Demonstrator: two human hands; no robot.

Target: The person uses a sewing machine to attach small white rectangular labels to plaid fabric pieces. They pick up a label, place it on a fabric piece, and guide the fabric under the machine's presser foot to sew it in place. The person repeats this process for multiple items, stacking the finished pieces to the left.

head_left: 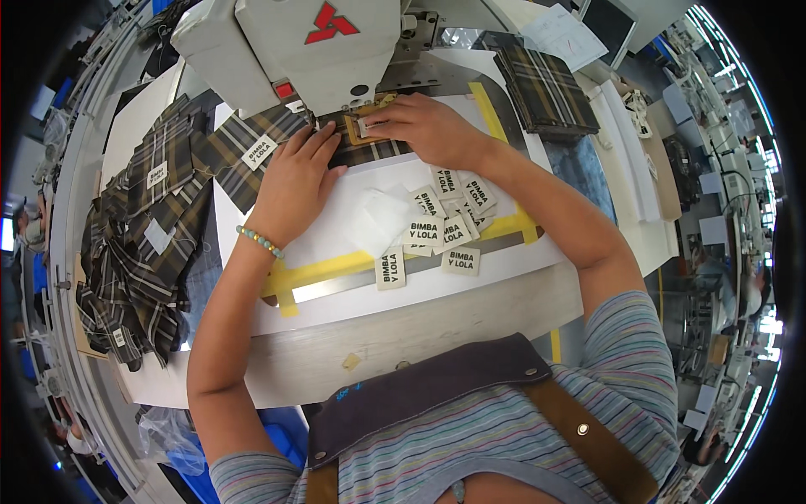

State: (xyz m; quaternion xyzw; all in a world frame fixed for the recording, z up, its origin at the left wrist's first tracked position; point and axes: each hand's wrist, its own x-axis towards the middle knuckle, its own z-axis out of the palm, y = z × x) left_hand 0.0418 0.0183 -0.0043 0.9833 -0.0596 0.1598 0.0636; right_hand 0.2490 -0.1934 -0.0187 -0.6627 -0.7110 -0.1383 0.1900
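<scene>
Plaid fabric (243, 134) in brown, grey and mustard runs under the head of a white sewing machine (319, 50). My left hand (295, 176) lies on this fabric, fingers stretched out beside the needle area and thumb apart. A small brass-coloured frame (357, 136) rests on the fabric under the machine. My right hand (432, 130) reaches to it from the right, its fingers together at a white label (363, 127) inside the frame. The fingertips partly cover that label. Below my hands, several loose cream labels (422, 231) with dark print lie in a pile.
Plaid pieces bearing labels (143, 252) hang in a heap over the table's left side. A neat stack of plaid pieces (550, 84) sits at the back right. Yellow tape (323, 270) borders the white work surface (336, 227). Translucent white paper (382, 214) lies beside the loose labels.
</scene>
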